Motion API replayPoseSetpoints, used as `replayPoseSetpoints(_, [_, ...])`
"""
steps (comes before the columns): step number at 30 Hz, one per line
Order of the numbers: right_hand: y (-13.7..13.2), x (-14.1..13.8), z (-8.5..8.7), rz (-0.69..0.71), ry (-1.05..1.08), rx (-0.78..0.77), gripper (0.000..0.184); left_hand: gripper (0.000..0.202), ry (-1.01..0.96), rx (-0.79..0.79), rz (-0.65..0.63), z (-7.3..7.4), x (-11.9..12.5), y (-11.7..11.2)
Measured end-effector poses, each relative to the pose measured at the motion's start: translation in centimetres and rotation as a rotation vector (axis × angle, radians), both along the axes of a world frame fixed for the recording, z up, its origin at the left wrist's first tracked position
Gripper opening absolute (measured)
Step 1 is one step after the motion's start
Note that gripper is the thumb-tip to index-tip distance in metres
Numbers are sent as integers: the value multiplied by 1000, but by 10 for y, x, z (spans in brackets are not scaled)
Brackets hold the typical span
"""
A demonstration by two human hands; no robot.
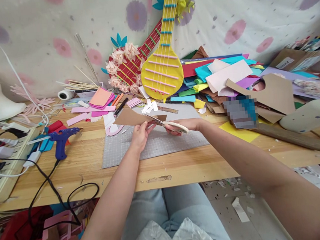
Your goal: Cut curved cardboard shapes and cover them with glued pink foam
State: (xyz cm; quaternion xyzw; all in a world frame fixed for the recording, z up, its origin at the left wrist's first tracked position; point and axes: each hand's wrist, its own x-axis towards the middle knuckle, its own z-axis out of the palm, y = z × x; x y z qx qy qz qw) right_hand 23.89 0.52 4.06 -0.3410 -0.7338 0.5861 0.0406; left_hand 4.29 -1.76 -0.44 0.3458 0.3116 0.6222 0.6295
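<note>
My left hand (140, 136) grips the lower edge of a piece of brown cardboard (130, 117), raised a little over the grey cutting mat (120, 154). In my right hand (187, 125) is a pair of scissors (181, 127) with pale handles. Their blades point left and meet the cardboard's right part; how far they are apart is too small to tell. Small white paper strips (149, 106) lie just behind the cardboard, and beside them a metal ruler (168, 109). A white paper piece with a curved cutout (109, 122) rests on the mat's left side.
A blue glue gun (62, 138) stands at the left by a power strip (13, 160) and cables. Yellow (162, 74) and red (128, 68) paper instruments lean at the back. Coloured sheets (223, 72), cut cardboard (279, 93) and a pale bottle (309, 115) occupy the right.
</note>
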Motion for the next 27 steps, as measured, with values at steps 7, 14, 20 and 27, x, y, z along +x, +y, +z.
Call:
replayPoseSetpoints(7, [-4,2,7,-58,-31,-51,42,14,28,-49,-20,0,0,0])
replayPoseSetpoints(14, [-6,1,6,-76,-12,-88,40,12,13,-75,-22,1,2,-2])
replayPoseSetpoints(20, [-6,1,2,-93,41,-140,37,14,-13,-82,-21,1,1,-2])
replayPoseSetpoints(27, [-7,0,-1,-129,68,-146,34,11,-14,-102,-3,1,2,-1])
